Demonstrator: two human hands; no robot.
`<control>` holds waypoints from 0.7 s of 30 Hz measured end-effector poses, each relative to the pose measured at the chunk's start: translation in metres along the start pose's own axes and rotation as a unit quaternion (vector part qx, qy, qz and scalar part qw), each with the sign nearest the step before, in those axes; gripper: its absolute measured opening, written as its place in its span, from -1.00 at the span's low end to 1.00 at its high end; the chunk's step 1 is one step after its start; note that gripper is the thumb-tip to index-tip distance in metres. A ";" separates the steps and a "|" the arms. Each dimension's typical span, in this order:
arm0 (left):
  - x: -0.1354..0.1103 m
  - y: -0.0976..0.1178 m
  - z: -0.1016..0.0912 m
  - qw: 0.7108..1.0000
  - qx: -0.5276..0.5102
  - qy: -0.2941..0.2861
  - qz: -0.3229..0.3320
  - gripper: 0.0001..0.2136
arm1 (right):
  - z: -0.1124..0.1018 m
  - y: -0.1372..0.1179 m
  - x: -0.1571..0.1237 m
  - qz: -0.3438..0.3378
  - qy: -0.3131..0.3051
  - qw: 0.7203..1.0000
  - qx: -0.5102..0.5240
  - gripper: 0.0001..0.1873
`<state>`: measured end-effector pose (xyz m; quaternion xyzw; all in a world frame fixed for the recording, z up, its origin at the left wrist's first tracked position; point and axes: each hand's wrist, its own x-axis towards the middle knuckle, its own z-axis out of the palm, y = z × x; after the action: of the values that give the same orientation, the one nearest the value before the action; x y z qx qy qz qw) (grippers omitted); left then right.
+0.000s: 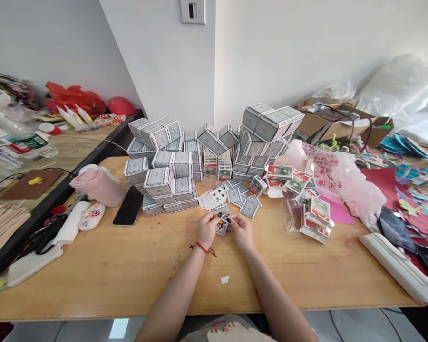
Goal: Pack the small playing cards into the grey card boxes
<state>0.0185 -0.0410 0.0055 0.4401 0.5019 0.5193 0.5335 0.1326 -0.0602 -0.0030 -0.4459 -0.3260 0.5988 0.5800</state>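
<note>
Between both hands, just above the wooden table [135, 266], is a playing card [221, 227] with a coloured figure on its face. My left hand [208, 230] pinches its left upper edge, a red string bracelet on the wrist. My right hand [241, 231] pinches the card's right side; whether more cards lie behind it I cannot tell. Just beyond the fingers, loose playing cards [249, 206] lie scattered, mostly back up, with a face-up spade card [219, 194] among them. Behind them rise stacked blocks of grey-backed cards [159, 182].
Red-and-green card boxes [317, 213] pile up at right beside a plastic bag [353, 175]. A black phone [128, 206] and a pink roll [99, 186] lie left. Scissors [46, 232] rest farther left, a white device [395, 263] far right. A paper scrap [225, 280] lies in front.
</note>
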 end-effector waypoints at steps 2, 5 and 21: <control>0.001 0.000 0.000 1.000 -0.003 0.005 -0.002 -0.81 | 0.000 -0.001 -0.001 0.006 0.001 1.000 0.013 -0.76; 0.001 0.001 0.000 1.000 0.024 0.012 0.013 -0.82 | 0.001 -0.001 -0.004 -0.001 0.011 1.000 -0.007 -0.75; -0.007 -0.001 -0.008 0.991 0.107 0.002 0.086 -0.85 | 0.005 -0.010 -0.008 -0.078 0.015 0.996 -0.044 -0.68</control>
<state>0.0111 -0.0480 0.0040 0.5354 0.5153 0.5077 0.4360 0.1315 -0.0666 0.0092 -0.4531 -0.3774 0.5302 0.6093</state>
